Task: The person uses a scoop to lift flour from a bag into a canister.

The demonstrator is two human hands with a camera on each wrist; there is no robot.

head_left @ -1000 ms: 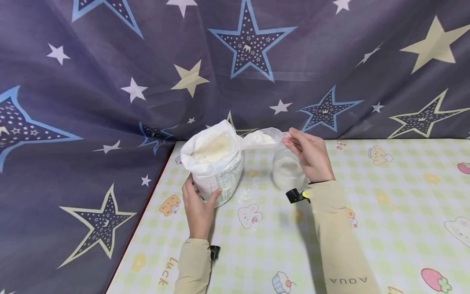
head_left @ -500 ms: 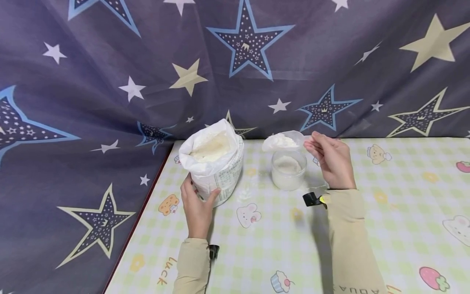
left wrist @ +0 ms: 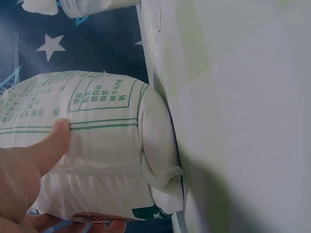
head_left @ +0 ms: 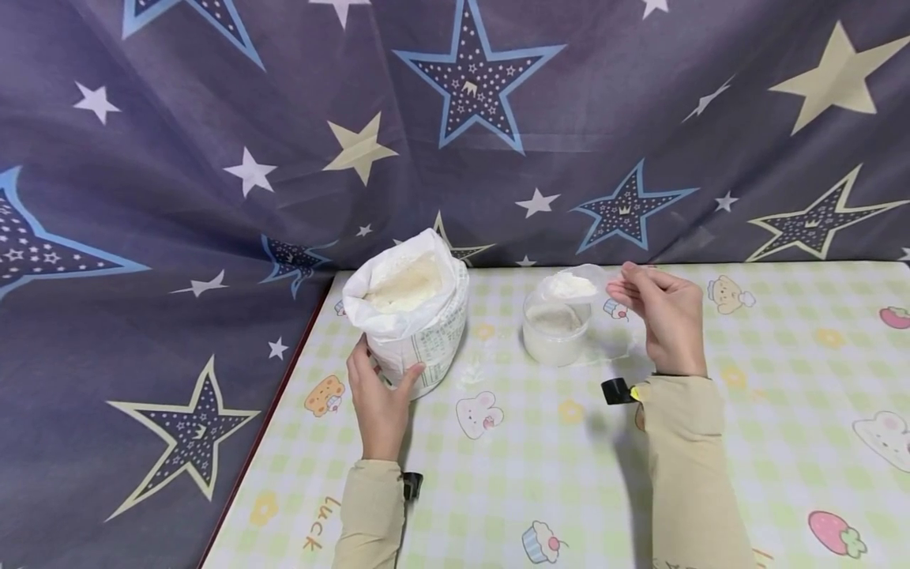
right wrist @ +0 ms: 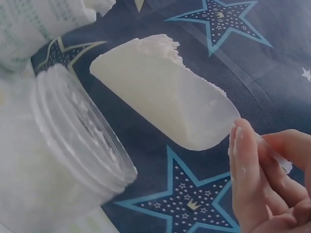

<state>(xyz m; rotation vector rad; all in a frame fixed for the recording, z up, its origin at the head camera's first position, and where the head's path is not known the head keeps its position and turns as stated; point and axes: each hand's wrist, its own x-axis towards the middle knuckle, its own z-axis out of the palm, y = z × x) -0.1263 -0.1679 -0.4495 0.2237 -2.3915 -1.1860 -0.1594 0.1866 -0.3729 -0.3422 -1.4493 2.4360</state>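
Note:
My left hand holds the side of an open white flour bag, thumb on the near face and fingers around the other side. The bag stands upright, its rim folded back and pale flour visible inside. My right hand pinches the handle of a clear plastic scoop, which carries a heap of white flour. In the head view, the scoop is over a clear round jar partly filled with white powder. In the right wrist view, the scoop is apart from the jar's threaded rim.
A checked tablecloth with cartoon prints covers the table. White powder is spilled between bag and jar. A thin clear flat piece lies right of the jar. A dark star-patterned curtain hangs behind and at the left.
My right hand has carried the loaded scoop rightward, from the flour bag's rim to over the jar. My left hand stays on the bag.

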